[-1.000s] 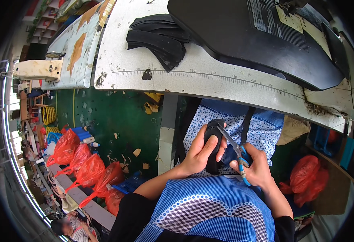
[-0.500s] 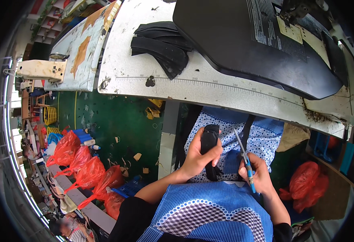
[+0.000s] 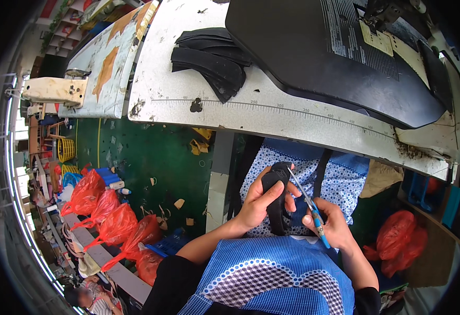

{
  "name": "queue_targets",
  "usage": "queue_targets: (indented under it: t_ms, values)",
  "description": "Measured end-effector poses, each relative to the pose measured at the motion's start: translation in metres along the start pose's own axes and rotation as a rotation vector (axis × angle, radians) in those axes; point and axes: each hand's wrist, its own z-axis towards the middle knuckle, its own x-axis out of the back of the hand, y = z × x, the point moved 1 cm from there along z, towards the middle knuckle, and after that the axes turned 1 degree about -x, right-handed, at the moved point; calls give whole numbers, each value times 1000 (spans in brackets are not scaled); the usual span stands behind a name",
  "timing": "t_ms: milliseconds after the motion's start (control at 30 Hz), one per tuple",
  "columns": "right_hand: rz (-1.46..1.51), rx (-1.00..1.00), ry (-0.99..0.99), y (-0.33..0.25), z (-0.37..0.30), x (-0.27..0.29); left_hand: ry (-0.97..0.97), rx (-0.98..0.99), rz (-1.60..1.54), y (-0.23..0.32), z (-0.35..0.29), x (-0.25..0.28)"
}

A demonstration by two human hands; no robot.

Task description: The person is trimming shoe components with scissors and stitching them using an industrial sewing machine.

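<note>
In front of my lap, my left hand (image 3: 258, 202) is closed around a folded bundle of black fabric strips (image 3: 277, 181), with the thumb pressed across it and a loose end hanging down. My right hand (image 3: 332, 223) grips slim, blue-handled scissors (image 3: 318, 223). Their pointed metal blades slant up to the left, with the tip close to the upper edge of the bundle. Whether the tip touches the fabric I cannot tell. More black strips (image 3: 214, 65) lie fanned out on the white machine table (image 3: 188, 113).
A sewing machine with a black bed plate (image 3: 303, 63) stands on the table at the right. Blue patterned fabric (image 3: 345, 184) hangs below the table edge. Red plastic bags (image 3: 117, 223) line the left side, with more bags (image 3: 398, 236) at the right. Another person (image 3: 96, 299) sits at lower left.
My left hand has turned the black bundle, and its fingers now show beyond it. The scissors have moved left and up, bringing their tip to the bundle.
</note>
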Motion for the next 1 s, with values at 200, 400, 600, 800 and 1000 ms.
queue_targets:
  t_ms: [200,400,600,800,1000]
  values:
    - [-294,28,127,-6,-5,-3,9,-16,44,-3,0,1]
    - [-386,121,267,-11,-5,-5,13,-41,73,-3,-1,1]
    - [-397,142,282,-10,-3,-6,-6,-41,83,-3,-2,1]
    - [-327,87,191,-7,-3,-5,-18,-31,112,-4,-2,1]
    - [-216,60,162,-7,-4,-5,-26,-23,117,-3,-3,1]
